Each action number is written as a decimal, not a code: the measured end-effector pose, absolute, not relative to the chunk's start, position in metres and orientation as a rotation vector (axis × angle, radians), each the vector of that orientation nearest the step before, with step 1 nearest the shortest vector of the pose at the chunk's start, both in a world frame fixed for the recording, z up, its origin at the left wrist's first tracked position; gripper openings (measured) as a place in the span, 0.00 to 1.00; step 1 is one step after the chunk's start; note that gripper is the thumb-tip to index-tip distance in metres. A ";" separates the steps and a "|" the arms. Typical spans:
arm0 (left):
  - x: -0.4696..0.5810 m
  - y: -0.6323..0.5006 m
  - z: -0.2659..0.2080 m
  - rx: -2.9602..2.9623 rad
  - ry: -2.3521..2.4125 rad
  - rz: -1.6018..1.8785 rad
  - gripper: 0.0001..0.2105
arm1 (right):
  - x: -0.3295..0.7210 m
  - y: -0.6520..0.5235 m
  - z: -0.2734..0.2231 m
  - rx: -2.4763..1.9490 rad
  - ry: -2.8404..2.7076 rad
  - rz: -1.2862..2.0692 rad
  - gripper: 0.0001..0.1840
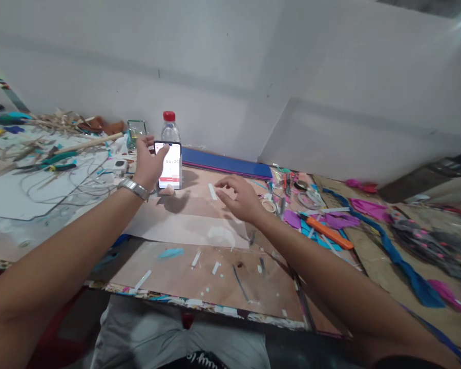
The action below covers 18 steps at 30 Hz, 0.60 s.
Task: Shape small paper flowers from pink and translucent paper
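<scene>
Left grip: the left hand (149,165), with a silver metal band (132,188) at its wrist, has thumb and fingers parted; the thumb lies across the upper screen of a black-edged rectangular phone (168,171), and the fingers reach up by its left edge. Whether they clasp it cannot be told.
Phone: upright, just right of the left palm; its lit white screen shows large dark digits above a red bar, with a blurred patch at the lower right.
Phone foot: a small pinkish-brown lump (168,190) shows at its base.
Right grip: the right hand (238,199) is half curled, a gap showing between thumb and forefinger.
Strip: a short, narrow white strip (212,191) is just beside the right fingertips, slightly tilted; contact cannot be told.
Behind the phone: a clear plastic bottle with a red cap (169,130).
Beyond and between the hands: a long, flat blue slab (226,163).
Nearer the body than both hands: a wide white sheet (188,228) on the brown worktop (223,287).
Right of the right hand: a pale ring-shaped roll (269,206) nearby, then an orange-handled cutter (328,233) farther off.
Left of the left wrist: a small white box (119,166).
</scene>
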<state>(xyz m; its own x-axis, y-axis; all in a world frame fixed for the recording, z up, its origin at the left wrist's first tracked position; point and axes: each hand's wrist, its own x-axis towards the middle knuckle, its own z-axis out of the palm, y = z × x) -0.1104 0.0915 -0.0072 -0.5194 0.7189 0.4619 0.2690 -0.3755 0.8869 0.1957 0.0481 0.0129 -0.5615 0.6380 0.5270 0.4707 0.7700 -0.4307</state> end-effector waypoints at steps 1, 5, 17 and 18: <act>-0.108 0.091 -0.008 1.312 1.520 1.932 0.24 | 0.187 0.056 0.014 -0.839 -2.260 0.320 0.10; -0.104 0.085 -0.005 1.376 1.474 1.909 0.20 | 0.153 0.082 0.012 -0.899 -2.203 0.357 0.09; -0.104 0.084 -0.002 1.450 1.444 1.997 0.12 | 0.078 0.145 0.042 -0.754 -1.999 0.359 0.11; -0.104 0.084 -0.002 1.439 1.427 2.007 0.11 | 0.067 0.154 0.051 -0.708 -1.964 0.373 0.13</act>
